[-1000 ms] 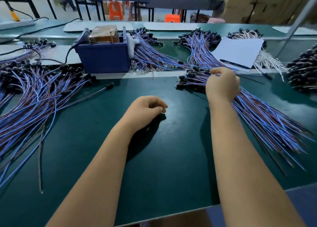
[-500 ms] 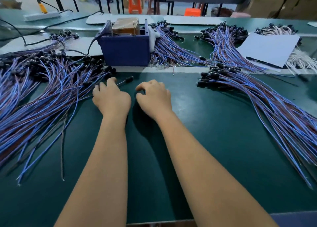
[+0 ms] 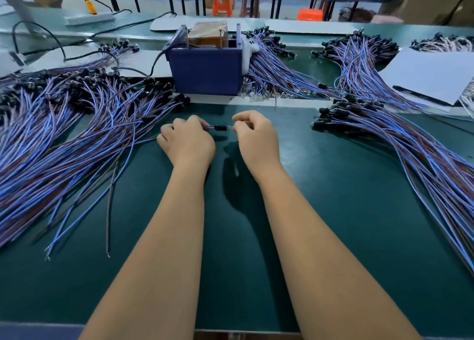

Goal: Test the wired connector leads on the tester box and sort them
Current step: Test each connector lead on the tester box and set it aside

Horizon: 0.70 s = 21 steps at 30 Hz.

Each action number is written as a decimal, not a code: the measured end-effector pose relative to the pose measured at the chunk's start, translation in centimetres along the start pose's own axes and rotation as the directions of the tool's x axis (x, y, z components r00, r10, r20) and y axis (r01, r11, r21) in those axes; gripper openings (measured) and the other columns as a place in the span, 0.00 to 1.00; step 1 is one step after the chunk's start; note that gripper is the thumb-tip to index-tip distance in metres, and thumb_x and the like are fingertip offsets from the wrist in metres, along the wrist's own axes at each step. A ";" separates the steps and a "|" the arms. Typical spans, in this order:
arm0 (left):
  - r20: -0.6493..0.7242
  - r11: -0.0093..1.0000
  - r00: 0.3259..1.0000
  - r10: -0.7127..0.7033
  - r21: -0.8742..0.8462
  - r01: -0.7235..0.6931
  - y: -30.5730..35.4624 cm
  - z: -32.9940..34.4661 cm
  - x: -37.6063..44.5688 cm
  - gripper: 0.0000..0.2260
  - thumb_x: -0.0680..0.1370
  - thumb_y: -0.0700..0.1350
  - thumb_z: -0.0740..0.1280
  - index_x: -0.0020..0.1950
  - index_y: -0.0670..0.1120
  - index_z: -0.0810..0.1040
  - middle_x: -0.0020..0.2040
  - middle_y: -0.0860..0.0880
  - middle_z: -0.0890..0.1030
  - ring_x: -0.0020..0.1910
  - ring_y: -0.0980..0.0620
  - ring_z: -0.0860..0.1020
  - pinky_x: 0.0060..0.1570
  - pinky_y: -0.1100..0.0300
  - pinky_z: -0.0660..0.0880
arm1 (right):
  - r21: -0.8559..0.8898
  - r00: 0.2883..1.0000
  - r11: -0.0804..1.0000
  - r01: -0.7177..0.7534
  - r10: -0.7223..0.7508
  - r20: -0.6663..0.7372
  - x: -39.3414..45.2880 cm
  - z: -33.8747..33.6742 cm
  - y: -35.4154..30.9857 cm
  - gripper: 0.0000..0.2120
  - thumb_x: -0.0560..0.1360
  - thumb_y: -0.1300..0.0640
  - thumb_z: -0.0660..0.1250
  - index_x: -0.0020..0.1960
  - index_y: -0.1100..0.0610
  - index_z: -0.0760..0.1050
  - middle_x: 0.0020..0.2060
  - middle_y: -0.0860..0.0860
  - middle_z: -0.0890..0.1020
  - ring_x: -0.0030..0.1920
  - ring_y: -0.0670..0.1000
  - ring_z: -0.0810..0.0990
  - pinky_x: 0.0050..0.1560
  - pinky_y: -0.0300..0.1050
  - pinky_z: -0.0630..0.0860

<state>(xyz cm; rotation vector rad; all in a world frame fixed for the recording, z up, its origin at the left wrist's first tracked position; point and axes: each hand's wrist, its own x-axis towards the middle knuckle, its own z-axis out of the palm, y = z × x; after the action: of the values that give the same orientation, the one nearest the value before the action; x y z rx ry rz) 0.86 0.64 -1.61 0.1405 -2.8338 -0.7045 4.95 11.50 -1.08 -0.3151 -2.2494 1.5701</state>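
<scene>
- Wired connector lead with a black barrel plug and blue-and-brown wires sits just above the dark green counter, between the two hands, near and slightly right of the blue plastic tester box.
- Left hand has its fingers curled round the wire end of that lead; right hand is curled at the plug tip, and whether it actually pinches the tip is too small to tell.
- Likely slip: the plug is short and smooth, so a loose pinch could let it swing down and miss the tester's contacts, which are hidden behind the box wall.
- Tangling is a risk: the lead's wires run back under the left hand toward the big left pile of blue and brown leads, touching it, so lifting could drag neighbours along.
- Mis-sorting seems the costliest error: the right pile of similar leads looks the same, and a tested piece dropped on the wrong side would be lost among untested ones.
- Bare wire tips could bend or fray if pulled hard against the pile.
- Black power cable at the far left of the box lies close to the left pile; a snag there could shift the tester.
- White paper sheet with a black pen lies far right, well apart from the hands.
</scene>
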 end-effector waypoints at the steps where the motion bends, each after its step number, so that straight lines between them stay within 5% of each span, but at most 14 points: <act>1: -0.043 0.995 0.999 0.012 -0.093 -0.016 -0.3 0.0 0.0 0.19 0.77 0.36 0.56 0.59 0.52 0.78 0.62 0.45 0.76 0.64 0.40 0.68 0.65 0.48 0.62 | 0.054 0.999 0.998 -0.024 0.026 -0.032 0.0 -0.2 0.0 0.08 0.76 0.61 0.61 0.49 0.51 0.77 0.40 0.46 0.80 0.42 0.48 0.77 0.44 0.43 0.72; 3: -0.115 0.909 0.993 0.002 -0.415 -0.050 -0.5 -0.1 0.0 0.17 0.76 0.33 0.54 0.53 0.50 0.78 0.56 0.46 0.78 0.59 0.42 0.72 0.61 0.47 0.70 | 0.179 0.993 0.982 -0.055 0.073 -0.095 0.0 -0.4 -0.3 0.07 0.77 0.61 0.60 0.48 0.52 0.75 0.38 0.48 0.79 0.39 0.49 0.77 0.43 0.45 0.74; 6: -0.097 0.599 0.995 0.008 -0.796 -0.082 0.7 -0.5 -0.3 0.14 0.78 0.32 0.56 0.43 0.50 0.74 0.43 0.52 0.78 0.43 0.55 0.73 0.45 0.58 0.70 | 0.476 0.985 0.872 -0.111 0.161 -0.064 0.0 -0.8 -0.9 0.08 0.80 0.62 0.57 0.47 0.56 0.74 0.33 0.52 0.78 0.32 0.49 0.76 0.36 0.44 0.77; 9: 0.000 0.209 0.997 0.077 -0.978 -0.016 2.8 -1.3 -1.2 0.16 0.76 0.27 0.56 0.39 0.46 0.75 0.35 0.54 0.78 0.37 0.56 0.74 0.40 0.64 0.69 | 0.580 0.975 0.786 -0.214 0.207 0.080 0.0 -1.0 -1.2 0.10 0.82 0.58 0.55 0.49 0.58 0.74 0.31 0.56 0.79 0.30 0.52 0.77 0.31 0.43 0.78; 12: 0.129 -0.128 0.949 0.289 -0.977 0.172 4.1 -2.0 -2.7 0.16 0.70 0.28 0.55 0.34 0.44 0.76 0.31 0.49 0.77 0.31 0.52 0.74 0.32 0.63 0.70 | 0.566 0.955 0.770 -0.295 0.213 0.209 0.1 -1.1 -1.3 0.15 0.83 0.53 0.53 0.48 0.57 0.76 0.29 0.54 0.77 0.29 0.51 0.75 0.32 0.42 0.77; 15: 0.180 -0.172 0.828 0.531 -0.934 0.314 4.6 -2.3 -3.7 0.12 0.66 0.33 0.56 0.30 0.45 0.76 0.30 0.47 0.75 0.31 0.49 0.71 0.34 0.58 0.68 | 0.585 0.947 0.747 -0.316 0.209 0.244 0.4 -1.5 -1.0 0.12 0.81 0.57 0.57 0.42 0.54 0.76 0.38 0.52 0.74 0.42 0.52 0.73 0.41 0.42 0.74; 17: 0.211 -0.124 0.735 0.644 -0.920 0.373 4.6 -2.3 -3.9 0.13 0.67 0.34 0.56 0.28 0.44 0.77 0.29 0.47 0.74 0.36 0.49 0.72 0.38 0.61 0.70 | 0.633 0.947 0.705 -0.320 0.216 0.239 0.6 -2.0 -0.7 0.09 0.76 0.66 0.57 0.47 0.64 0.76 0.43 0.56 0.73 0.46 0.54 0.71 0.46 0.44 0.72; 19: 0.278 -0.038 0.653 0.705 -0.904 0.425 4.3 -2.3 -3.9 0.17 0.69 0.32 0.54 0.28 0.44 0.78 0.30 0.47 0.74 0.38 0.49 0.74 0.42 0.63 0.73 | 0.685 0.947 0.653 -0.322 0.236 0.220 0.7 -2.5 -0.5 0.09 0.74 0.72 0.57 0.49 0.70 0.74 0.38 0.59 0.76 0.39 0.55 0.76 0.42 0.42 0.75; 21: 0.322 0.026 0.602 0.731 -0.894 0.447 3.8 -2.1 -3.7 0.22 0.71 0.31 0.50 0.29 0.44 0.80 0.31 0.46 0.78 0.39 0.49 0.77 0.43 0.62 0.75 | 0.727 0.951 0.616 -0.304 0.243 0.192 0.8 -2.8 -0.4 0.08 0.77 0.72 0.59 0.48 0.64 0.75 0.30 0.56 0.78 0.29 0.52 0.76 0.31 0.40 0.73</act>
<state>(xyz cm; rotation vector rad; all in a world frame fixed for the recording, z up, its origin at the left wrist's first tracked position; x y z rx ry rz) 4.78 3.53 1.31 -1.0481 -1.7168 -3.1366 5.49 14.09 0.28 -0.3664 -1.4155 2.5498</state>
